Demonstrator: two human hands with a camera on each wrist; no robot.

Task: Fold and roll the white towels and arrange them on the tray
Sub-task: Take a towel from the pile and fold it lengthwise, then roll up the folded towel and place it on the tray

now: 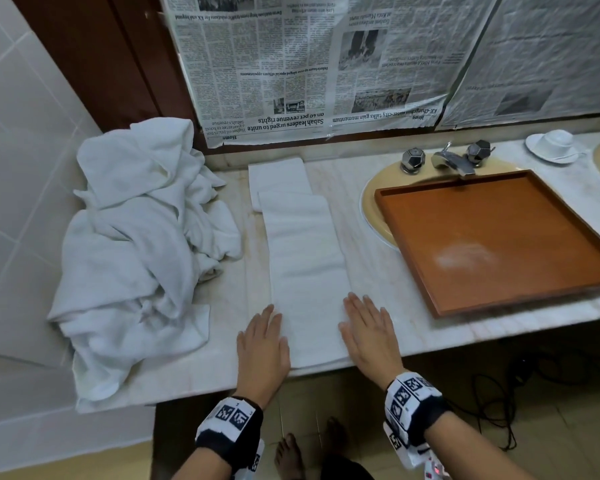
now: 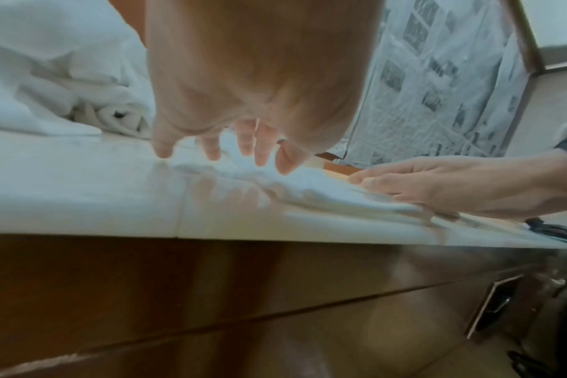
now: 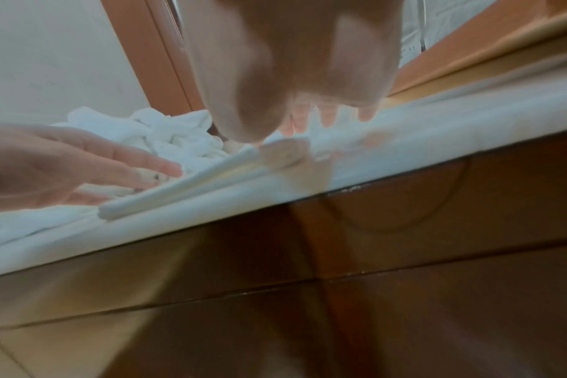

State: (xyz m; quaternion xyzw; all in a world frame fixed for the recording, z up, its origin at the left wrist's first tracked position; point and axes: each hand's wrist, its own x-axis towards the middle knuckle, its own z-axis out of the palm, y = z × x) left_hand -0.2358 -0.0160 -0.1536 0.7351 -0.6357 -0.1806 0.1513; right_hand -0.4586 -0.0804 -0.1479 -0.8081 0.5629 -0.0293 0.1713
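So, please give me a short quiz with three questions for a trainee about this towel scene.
1. True or false: a rolled towel already lies on the tray.
2. Where do the left hand and right hand lie? A) flat at the near end of the folded towel B) in the towel heap C) on the faucet
3. Fill in: the tray sits over the ____.

Key: 1 false; 2 A; 3 sink.
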